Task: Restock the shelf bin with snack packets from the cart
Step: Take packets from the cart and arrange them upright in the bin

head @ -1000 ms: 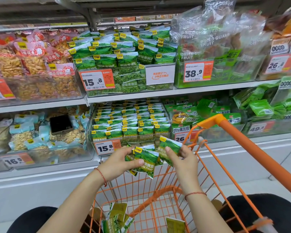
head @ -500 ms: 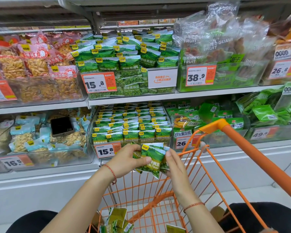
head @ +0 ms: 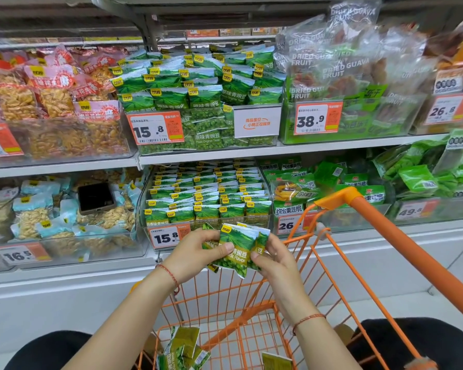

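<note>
You hold a small stack of green snack packets (head: 238, 249) above the front of the orange cart (head: 300, 265), just below and in front of the shelf bin (head: 206, 198). Your left hand (head: 195, 252) grips the stack from its left edge, thumb across the printed face. Your right hand (head: 275, 260) pinches the right edge, fingertips curled round it. How many packets are in the stack: cannot tell, at least three edges show.

Progress, judged: the shelf bin is already packed with upright rows of the same green packets, front to back, nearly to its rim. This handful is not yet placed. Below the stack, on the cart floor, a few loose packets (head: 183, 348) remain, plus one more (head: 277, 361) to their right. So the job looks late-stage but unfinished; you have this stack and the cart leftovers to go.

Materials: packets are flat, glossy film pouches with crimped white top seams and a yellow corner tag; they flex under your grip. The bin is clear rigid plastic, with a price tag (head: 166, 236) reading 15.8 on its front. The cart is thin orange wire mesh with a thick smooth handle (head: 401, 241) to the right of the stack.

Left of the bin, a dark phone-like slab (head: 95, 197) lies on pale blue nut packets.
</note>
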